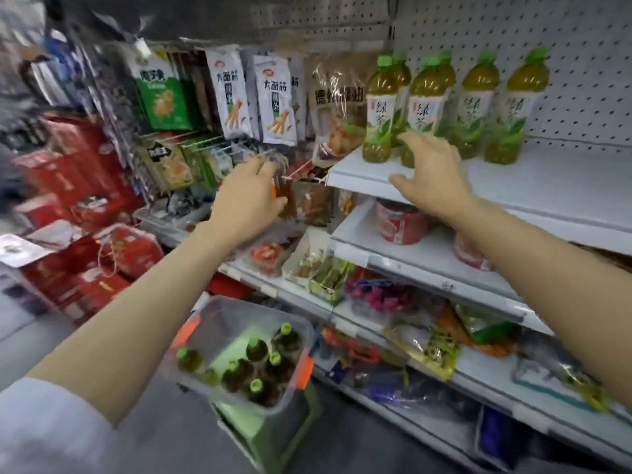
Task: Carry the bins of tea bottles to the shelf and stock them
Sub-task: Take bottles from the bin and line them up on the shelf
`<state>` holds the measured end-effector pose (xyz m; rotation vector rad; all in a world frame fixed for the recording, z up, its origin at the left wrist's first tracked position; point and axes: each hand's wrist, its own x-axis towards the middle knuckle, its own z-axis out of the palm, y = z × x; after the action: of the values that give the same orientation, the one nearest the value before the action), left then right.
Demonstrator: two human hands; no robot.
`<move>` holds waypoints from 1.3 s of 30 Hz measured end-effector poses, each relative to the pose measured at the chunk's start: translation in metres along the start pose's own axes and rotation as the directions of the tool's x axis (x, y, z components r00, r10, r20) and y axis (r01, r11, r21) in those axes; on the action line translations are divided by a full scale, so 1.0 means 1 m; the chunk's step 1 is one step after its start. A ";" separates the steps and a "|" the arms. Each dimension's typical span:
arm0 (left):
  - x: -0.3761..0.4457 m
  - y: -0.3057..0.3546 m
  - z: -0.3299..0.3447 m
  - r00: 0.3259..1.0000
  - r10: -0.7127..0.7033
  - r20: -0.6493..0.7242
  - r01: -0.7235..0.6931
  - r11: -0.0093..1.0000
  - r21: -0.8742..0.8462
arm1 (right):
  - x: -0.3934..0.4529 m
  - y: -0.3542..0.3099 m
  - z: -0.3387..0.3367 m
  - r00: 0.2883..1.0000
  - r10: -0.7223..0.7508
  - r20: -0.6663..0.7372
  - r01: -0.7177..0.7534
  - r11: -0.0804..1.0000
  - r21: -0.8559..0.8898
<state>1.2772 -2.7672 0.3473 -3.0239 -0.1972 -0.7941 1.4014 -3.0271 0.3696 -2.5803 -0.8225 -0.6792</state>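
Green-capped clear plastic bottles of yellow-green tea (444, 107), each wrapped in a pale label with green leaves and Chinese characters, standing upright in a loose row on the white metal shelf (547, 186) at upper right of the frame, in front of a white pegboard back panel (564, 46). Six of them visible, the leftmost near the shelf's front corner, two partly tucked behind others. More of the same green-capped bottles (256, 367), seen from above, upright inside a clear plastic bin with orange latches (301, 323) at lower centre, stacked on a green bin (273, 436) on the grey floor. Right hand (431, 176) at centre right, fingers spread and relaxed, gripping nothing, fingertips just in front of the lower part of the second bottle of the row; contact there not certain. Left hand (249, 196) at centre, fingers loosely bent among brown snack packets on hooks (301, 196), beside the shelf's left end; whether pinching one, cannot tell. Hanging white and green snack bags (236, 94) at upper centre, red cartons (85, 172) stacked at left, red-topped cups (403, 224) on the shelf below the tea, mixed packets lower down.
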 end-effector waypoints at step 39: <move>-0.256 -0.286 0.359 0.352 -0.583 0.732 0.619 0.732 0.285 | -0.143 -0.206 0.511 0.372 -0.085 0.924 0.129 0.991 0.039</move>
<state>1.1959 -2.4996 -0.0981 -3.0371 -1.3844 0.7235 1.3437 -2.6989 -0.0920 -2.8313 -1.2701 0.9451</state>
